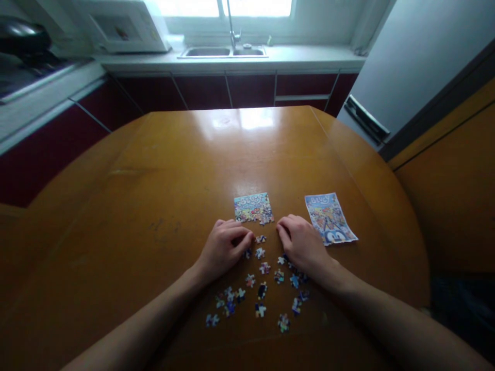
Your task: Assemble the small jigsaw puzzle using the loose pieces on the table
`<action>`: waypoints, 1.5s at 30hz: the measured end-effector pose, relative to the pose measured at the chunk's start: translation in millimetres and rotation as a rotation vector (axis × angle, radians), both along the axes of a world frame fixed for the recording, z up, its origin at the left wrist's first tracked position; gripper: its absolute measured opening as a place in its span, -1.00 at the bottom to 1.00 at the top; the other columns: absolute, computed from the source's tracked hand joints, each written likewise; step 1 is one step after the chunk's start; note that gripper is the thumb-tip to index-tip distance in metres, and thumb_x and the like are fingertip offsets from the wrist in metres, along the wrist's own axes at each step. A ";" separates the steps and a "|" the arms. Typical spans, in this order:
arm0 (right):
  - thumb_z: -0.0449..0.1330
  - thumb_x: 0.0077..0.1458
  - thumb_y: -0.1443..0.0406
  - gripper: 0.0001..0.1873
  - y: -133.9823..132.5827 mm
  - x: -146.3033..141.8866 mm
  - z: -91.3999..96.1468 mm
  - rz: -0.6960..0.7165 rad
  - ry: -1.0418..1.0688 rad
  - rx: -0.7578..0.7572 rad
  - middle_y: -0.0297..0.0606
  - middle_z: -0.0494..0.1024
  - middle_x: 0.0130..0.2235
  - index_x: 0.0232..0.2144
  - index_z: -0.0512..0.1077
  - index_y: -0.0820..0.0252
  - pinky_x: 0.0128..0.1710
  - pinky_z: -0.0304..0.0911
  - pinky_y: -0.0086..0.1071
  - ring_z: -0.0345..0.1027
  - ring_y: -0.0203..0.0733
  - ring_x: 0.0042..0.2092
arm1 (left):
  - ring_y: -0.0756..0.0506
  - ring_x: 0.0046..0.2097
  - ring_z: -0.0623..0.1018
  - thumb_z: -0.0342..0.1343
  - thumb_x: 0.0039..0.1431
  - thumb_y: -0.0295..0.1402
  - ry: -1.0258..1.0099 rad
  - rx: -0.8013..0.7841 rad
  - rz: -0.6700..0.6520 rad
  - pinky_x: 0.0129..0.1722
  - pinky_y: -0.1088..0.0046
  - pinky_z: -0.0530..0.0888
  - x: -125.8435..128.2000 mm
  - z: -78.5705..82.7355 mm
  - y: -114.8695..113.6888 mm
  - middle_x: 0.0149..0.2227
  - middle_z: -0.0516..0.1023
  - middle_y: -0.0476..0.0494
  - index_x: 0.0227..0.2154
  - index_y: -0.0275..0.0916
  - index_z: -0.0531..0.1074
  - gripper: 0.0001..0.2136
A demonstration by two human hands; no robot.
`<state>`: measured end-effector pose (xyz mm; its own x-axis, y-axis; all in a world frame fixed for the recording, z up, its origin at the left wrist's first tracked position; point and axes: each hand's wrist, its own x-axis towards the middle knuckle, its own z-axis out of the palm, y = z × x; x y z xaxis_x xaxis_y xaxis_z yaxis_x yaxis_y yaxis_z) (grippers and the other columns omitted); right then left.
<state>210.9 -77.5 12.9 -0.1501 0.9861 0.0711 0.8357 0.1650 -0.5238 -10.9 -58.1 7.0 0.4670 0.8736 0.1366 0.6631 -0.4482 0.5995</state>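
Note:
A partly joined jigsaw puzzle (253, 207) lies on the table, its upper part assembled and its near edge uneven. My left hand (224, 245) rests just below its left corner, fingers curled and thumb against the index finger. Whether it holds a piece is hidden. Beside its fingertips lies a loose puzzle piece (261, 239), with another piece (260, 253) just nearer. My right hand (303, 242) sits by the puzzle's lower right corner, fingers bent inward; what they hold, if anything, cannot be seen. Several loose pieces (279, 276) are spread between my forearms, some partly under my right wrist.
A printed picture sheet (328, 216) lies right of my right hand. The wooden table (174, 154) has a rounded edge. Beyond it are a counter with a sink (209, 52), a microwave (127, 28), a stove (34, 67) at left and a fridge (417, 62) at right.

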 end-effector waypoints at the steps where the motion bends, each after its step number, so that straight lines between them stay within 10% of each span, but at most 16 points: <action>1: 0.03 0.28 0.34 -0.78 -0.1 0.2 -0.5 0.001 0.001 0.002 -0.22 0.52 -0.34 -0.40 0.42 0.16 -0.24 0.15 -0.30 0.34 -0.17 -0.26 | -0.04 -0.35 0.44 0.06 0.32 -0.27 0.000 0.006 -0.005 -0.21 0.32 0.20 0.1 -0.1 0.1 -0.48 0.51 0.01 -0.46 -0.15 0.56 -0.74; 28: 0.14 0.17 0.40 -0.82 12.5 20.9 11.5 0.141 0.235 -0.126 -0.22 0.63 -0.28 -0.30 0.56 0.14 -0.22 0.31 -0.29 0.47 -0.18 -0.25 | -0.03 -0.41 0.46 0.05 0.31 -0.25 -0.207 -0.001 0.127 -0.32 0.39 0.34 0.6 -0.3 1.2 -0.47 0.56 -0.08 -0.45 -0.23 0.56 -0.71; 45: 0.20 0.10 0.34 -0.86 38.3 62.9 14.1 -0.079 0.214 0.008 -0.23 0.62 -0.38 -0.33 0.58 0.22 -0.32 0.30 -0.32 0.44 -0.20 -0.37 | -0.01 -0.46 0.46 0.09 0.27 -0.30 -0.294 -0.025 0.170 -0.41 0.47 0.33 2.5 0.2 0.4 -0.50 0.54 -0.07 -0.45 -0.29 0.57 -0.74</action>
